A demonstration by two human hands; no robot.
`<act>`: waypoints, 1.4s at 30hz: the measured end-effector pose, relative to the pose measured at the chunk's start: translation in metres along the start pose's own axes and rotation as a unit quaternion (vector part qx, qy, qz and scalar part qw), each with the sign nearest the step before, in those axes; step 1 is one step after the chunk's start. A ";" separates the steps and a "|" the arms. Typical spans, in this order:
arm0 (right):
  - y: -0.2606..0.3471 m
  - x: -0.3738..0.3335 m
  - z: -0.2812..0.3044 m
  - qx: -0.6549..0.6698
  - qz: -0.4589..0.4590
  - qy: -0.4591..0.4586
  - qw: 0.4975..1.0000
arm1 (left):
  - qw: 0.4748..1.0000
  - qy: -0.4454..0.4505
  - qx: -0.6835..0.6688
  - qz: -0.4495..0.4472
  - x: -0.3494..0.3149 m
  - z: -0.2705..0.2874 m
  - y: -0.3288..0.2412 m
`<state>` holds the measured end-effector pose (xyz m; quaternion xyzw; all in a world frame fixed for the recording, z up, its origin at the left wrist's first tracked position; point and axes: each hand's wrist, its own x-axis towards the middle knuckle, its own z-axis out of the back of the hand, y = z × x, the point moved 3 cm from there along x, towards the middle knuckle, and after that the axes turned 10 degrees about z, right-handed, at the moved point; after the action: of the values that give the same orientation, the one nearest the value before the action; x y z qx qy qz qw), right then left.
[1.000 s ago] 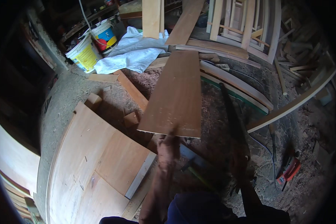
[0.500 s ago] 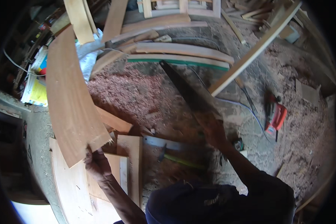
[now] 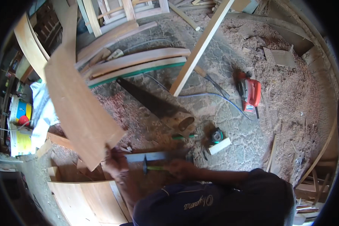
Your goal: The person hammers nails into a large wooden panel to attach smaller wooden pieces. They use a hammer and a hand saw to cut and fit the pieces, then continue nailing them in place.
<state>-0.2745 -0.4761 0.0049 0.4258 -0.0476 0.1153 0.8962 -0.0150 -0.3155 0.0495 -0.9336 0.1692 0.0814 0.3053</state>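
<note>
My left hand (image 3: 115, 164) is closed on the near end of a wide, flat wooden board (image 3: 79, 109), which it holds up at a slant. My right hand (image 3: 181, 169), somewhat blurred, is closed round the handle end of a hammer (image 3: 157, 168) with a yellow-green grip; the hand hides the rest of that handle. Beyond it a handsaw (image 3: 148, 98) lies on the floor, its dark blade pointing far left and its wooden handle toward me. A pale metal strip (image 3: 139, 156) lies beside the hammer head.
A tape measure (image 3: 216, 135) and a small wood block (image 3: 219, 146) lie right of the saw. Farther right sits a red power tool (image 3: 252, 92) with its cord. A long batten (image 3: 201, 47) slants across the far side. Curved timbers (image 3: 139, 62) lie ahead, and a pale panel (image 3: 86, 201) is near left.
My right hand has let go of the handsaw, now on the floor, and moved back to the hammer's handle. My left hand still holds the board. The whole view has shifted right.
</note>
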 end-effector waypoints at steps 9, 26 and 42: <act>-0.034 -0.009 0.018 0.004 -0.076 0.102 0.992 | 0.722 0.345 0.556 0.225 -0.042 0.004 0.059; 0.019 0.282 -0.065 0.074 0.184 0.075 0.977 | 0.493 -0.336 0.795 -0.106 -0.096 0.155 -0.152; 0.059 0.707 -0.355 0.411 -0.134 0.130 0.892 | 0.463 -0.393 0.794 -0.031 -0.054 0.190 -0.219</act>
<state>0.3914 -0.0472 -0.0454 0.7396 0.1788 0.0578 0.6462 0.0052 -0.0222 0.0297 -0.1635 -0.0056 0.2612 0.9513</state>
